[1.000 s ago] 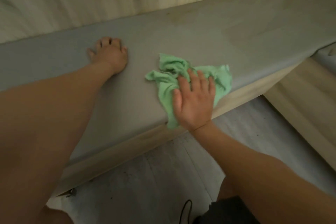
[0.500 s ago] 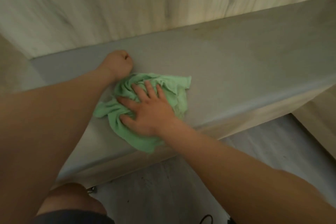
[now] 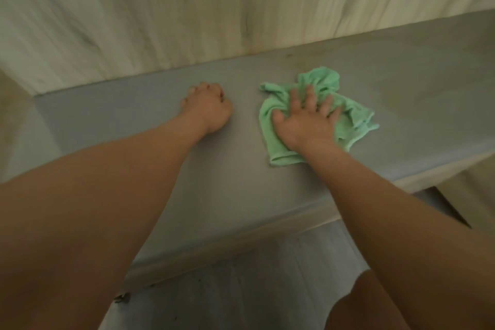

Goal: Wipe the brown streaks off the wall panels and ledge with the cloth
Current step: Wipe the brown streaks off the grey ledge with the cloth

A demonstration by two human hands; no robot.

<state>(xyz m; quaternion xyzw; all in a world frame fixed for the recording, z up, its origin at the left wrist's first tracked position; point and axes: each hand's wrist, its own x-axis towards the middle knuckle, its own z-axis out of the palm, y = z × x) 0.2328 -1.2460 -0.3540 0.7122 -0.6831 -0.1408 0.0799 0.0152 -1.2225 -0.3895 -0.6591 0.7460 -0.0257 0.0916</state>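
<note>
Cloth [image 3: 353,115]: soft, light, limp (bunches easily), under the right grip [image 3: 305,123] on the ledge [image 3: 401,75].
Right grip: fingers splayed, pressing down.
Left grip [image 3: 209,109]: fisted, empty.
Hold: palm over bunched middle.

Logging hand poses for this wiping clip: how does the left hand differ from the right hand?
The left hand is curled into a fist; the right hand has its fingers spread. The left hand rests directly on the grey ledge, holding nothing; the right hand presses the green cloth. Both are on the ledge top, apart.
</note>
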